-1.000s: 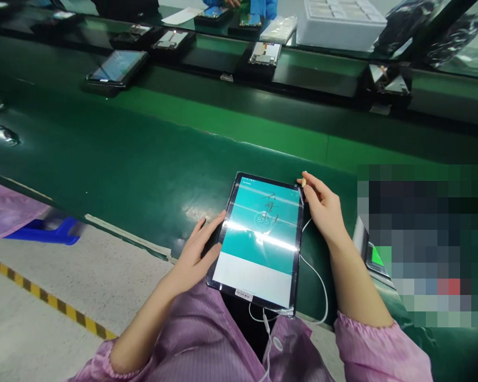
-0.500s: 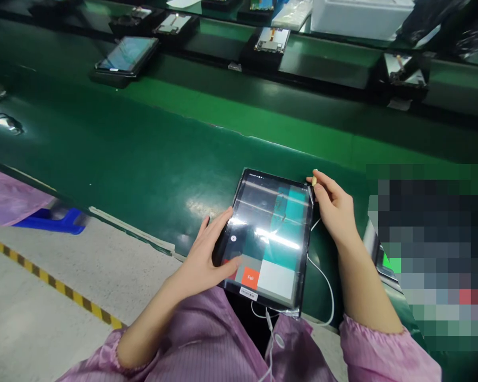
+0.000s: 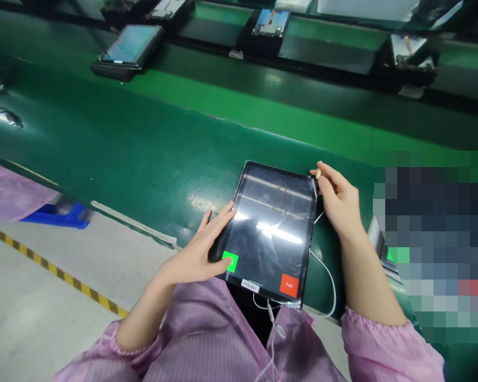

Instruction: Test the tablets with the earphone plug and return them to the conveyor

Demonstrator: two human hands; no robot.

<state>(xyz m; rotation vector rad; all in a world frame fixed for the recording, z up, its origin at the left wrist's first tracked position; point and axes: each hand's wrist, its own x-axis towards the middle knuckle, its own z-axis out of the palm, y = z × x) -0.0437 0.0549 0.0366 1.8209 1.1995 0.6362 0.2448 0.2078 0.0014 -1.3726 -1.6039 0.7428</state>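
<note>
Braced tablet (image 3: 271,217) by left edge with spread left fingers (image 3: 219,224), seemingly freeing thumb (image 3: 218,267) for green button (image 3: 227,255); pinched yellowish piece (image 3: 317,173) at far-right corner in right fingers (image 3: 332,174).

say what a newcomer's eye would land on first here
Probably the dark-screened tablet in the foreground, with its green square at the lower left and red Fail square at the lower right. The left hand has its thumb over the green square, while the right hand seems to pinch a small pale piece by the tablet's top right corner. Striped tape crosses the floor, lower left.
</note>
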